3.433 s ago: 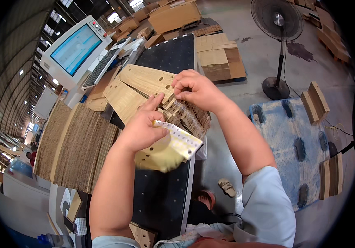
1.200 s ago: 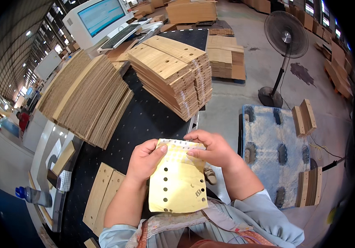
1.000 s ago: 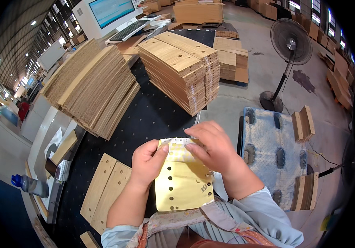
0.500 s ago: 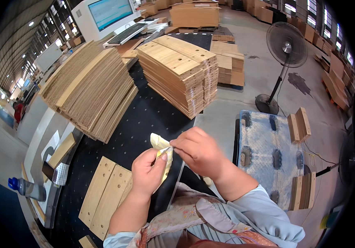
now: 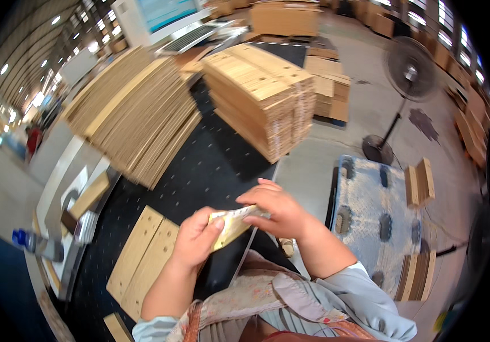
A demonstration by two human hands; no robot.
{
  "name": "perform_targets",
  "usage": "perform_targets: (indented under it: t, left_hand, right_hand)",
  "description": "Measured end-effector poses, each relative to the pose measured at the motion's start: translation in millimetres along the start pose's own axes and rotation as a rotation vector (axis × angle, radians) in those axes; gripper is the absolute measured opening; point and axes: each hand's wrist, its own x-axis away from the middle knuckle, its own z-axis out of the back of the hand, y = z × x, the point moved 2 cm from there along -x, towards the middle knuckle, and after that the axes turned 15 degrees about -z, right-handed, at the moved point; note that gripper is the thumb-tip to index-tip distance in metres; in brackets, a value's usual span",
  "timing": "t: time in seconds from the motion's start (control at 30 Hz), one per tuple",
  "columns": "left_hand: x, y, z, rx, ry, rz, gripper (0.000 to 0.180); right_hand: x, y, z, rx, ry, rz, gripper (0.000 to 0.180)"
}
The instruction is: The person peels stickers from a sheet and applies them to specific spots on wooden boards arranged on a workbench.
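Both hands hold a small yellowish perforated sheet, now bent nearly edge-on to the camera. My left hand grips its lower left part with thumb on top. My right hand pinches its upper right end. They hover over the near edge of a black dotted worktable. A tall stack of tan cardboard blanks stands on the table beyond my hands. Two flat cardboard pieces lie on the table left of my left hand.
A large slanted pile of corrugated sheets fills the table's left side. A monitor and keyboard sit at the far end. A standing fan, a blue-grey pallet and cardboard stacks occupy the floor at right. A bottle lies far left.
The sheet, held flat and face-up a second ago, has been folded or turned edge-on between my hands. My view has shifted slightly toward the table.
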Motion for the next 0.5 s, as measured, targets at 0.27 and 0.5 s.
perform_targets:
  t: [0.27,0.5]
  left_hand:
    - [43.5,-0.1,62.6,0.3,0.405,-0.037,0.018]
    - [90.1,8.1,100.6,0.126,0.523,-0.207,0.017]
  right_hand:
    - [-19.1,-0.4,-62.1,-0.511,-0.229,-0.37,0.047]
    - [-42.7,-20.8,-115.1,-0.813,-0.217,-0.386,0.038]
